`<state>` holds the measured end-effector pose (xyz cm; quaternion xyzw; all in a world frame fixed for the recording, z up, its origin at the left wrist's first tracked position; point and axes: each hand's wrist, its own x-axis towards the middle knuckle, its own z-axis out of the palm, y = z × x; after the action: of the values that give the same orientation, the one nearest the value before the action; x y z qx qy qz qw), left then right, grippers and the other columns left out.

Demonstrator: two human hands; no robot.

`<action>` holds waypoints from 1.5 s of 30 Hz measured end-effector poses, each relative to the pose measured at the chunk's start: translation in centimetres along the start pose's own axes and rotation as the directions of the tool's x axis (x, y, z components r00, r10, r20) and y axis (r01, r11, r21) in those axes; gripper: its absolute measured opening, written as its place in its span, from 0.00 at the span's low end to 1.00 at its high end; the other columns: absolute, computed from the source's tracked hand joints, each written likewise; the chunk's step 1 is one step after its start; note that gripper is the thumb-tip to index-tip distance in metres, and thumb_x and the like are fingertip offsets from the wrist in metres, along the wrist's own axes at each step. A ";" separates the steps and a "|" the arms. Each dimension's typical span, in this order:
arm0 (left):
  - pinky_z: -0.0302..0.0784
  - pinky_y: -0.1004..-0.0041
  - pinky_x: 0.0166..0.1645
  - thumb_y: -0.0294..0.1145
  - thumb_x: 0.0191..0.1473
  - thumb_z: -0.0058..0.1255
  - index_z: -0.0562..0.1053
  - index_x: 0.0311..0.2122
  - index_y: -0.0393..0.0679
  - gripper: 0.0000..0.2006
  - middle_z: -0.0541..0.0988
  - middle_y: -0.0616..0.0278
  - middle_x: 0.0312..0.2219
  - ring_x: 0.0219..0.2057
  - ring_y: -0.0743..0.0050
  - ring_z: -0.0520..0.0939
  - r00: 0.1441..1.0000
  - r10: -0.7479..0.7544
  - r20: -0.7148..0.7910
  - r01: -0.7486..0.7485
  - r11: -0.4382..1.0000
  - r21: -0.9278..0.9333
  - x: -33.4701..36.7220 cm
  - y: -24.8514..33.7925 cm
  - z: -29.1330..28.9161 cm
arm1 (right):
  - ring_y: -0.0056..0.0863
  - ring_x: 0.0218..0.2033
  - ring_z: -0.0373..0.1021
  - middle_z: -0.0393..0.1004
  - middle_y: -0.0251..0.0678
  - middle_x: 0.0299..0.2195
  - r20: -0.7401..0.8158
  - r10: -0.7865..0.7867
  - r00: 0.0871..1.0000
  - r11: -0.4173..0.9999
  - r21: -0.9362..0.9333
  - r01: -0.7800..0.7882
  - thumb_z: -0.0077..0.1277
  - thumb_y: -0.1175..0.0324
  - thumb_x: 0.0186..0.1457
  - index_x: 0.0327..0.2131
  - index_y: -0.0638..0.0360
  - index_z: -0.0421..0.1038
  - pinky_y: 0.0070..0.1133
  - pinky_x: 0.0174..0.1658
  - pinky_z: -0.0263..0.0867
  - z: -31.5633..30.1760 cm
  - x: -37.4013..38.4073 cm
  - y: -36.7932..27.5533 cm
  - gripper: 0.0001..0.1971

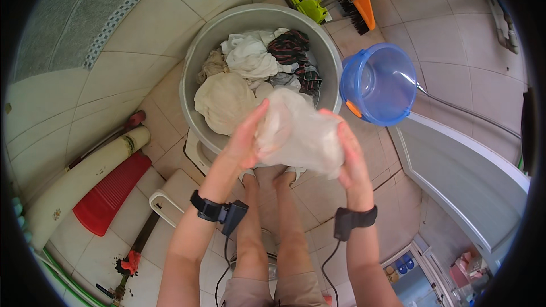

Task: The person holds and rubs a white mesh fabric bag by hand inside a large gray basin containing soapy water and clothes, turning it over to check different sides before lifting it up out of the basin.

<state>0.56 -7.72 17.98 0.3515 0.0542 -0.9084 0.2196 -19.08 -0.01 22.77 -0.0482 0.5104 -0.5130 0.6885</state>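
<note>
Between my hands hangs a white, slightly see-through piece of cloth (pixel 304 131), bunched up and somewhat blurred by motion. My left hand (pixel 245 136) presses against its left side, with part of the fingers hidden by the cloth. On the opposite side my right hand (pixel 351 156) grips the fabric, its fingertips partly out of sight. Beyond the cloth stands a large grey metal basin (pixel 190 88). In it lie a cream garment (pixel 224 102), a white garment (pixel 249 57) and a dark striped garment (pixel 289 47), heaped together.
A blue translucent bucket (pixel 378 88) stands right of the basin; a metal shower hose (pixel 472 108) runs behind it. Brushes and an orange dustpan (pixel 363 5) lean at the far wall. A red washboard (pixel 114 193) is on the left, and a white door (pixel 460 165) on the right.
</note>
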 end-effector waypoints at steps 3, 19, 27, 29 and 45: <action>0.70 0.76 0.28 0.45 0.58 0.43 0.71 0.37 0.39 0.17 0.75 0.66 0.28 0.25 0.82 0.74 0.952 0.133 -0.276 -0.087 0.981 0.172 1.3 -2.4 4.1 | 0.33 0.31 0.70 0.72 0.41 0.32 0.090 -0.302 0.949 0.584 -0.769 0.259 0.41 0.63 0.59 0.35 0.59 0.68 0.27 0.33 0.66 3.5 -0.6 3.4 0.10; 0.71 0.77 0.40 0.36 0.57 0.45 0.71 0.41 0.39 0.12 0.76 0.66 0.33 0.37 0.82 0.74 0.981 0.135 -0.141 -0.073 0.923 0.378 -2.8 -2.0 2.7 | 0.31 0.31 0.69 0.70 0.40 0.25 -0.245 -0.489 0.838 0.561 -0.824 0.086 0.50 0.66 0.53 0.32 0.61 0.65 0.23 0.34 0.64 -2.6 5.7 4.8 0.08; 0.65 0.71 0.49 0.26 0.46 0.50 0.76 0.31 0.37 0.06 0.72 0.64 0.34 0.43 0.69 0.72 0.971 0.153 0.184 -0.223 0.298 0.928 -11.2 5.8 -0.8 | 0.22 0.42 0.59 0.60 0.29 0.37 0.090 -0.108 0.990 0.802 -0.581 0.140 0.62 0.71 0.38 0.52 0.55 0.61 0.18 0.48 0.55 -3.3 -2.7 -3.1 0.34; 0.64 0.67 0.50 0.22 0.40 0.51 0.77 0.25 0.38 0.05 0.71 0.62 0.32 0.43 0.63 0.71 0.918 0.108 0.382 -0.385 0.009 0.923 -12.2 6.3 -0.1 | 0.20 0.39 0.59 0.60 0.28 0.34 0.140 -0.054 0.989 0.744 -0.654 0.133 0.63 0.72 0.36 0.52 0.54 0.63 0.18 0.46 0.55 -4.2 -4.1 -3.8 0.35; 0.63 0.72 0.24 0.17 0.33 0.40 0.67 0.19 0.35 0.04 0.68 0.59 0.16 0.20 0.65 0.69 0.959 0.127 0.254 -0.252 -0.031 0.967 -17.1 3.5 -0.8 | 0.38 0.52 0.59 0.61 0.39 0.51 0.418 0.135 0.898 0.403 -0.851 0.336 0.54 0.73 0.44 0.41 0.57 0.66 0.27 0.54 0.58 -3.4 -5.1 1.2 0.17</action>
<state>13.76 -4.49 28.91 0.3660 -0.6605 -0.6548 0.0309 -20.56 5.97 23.81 -0.5559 0.5390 -0.1703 0.6095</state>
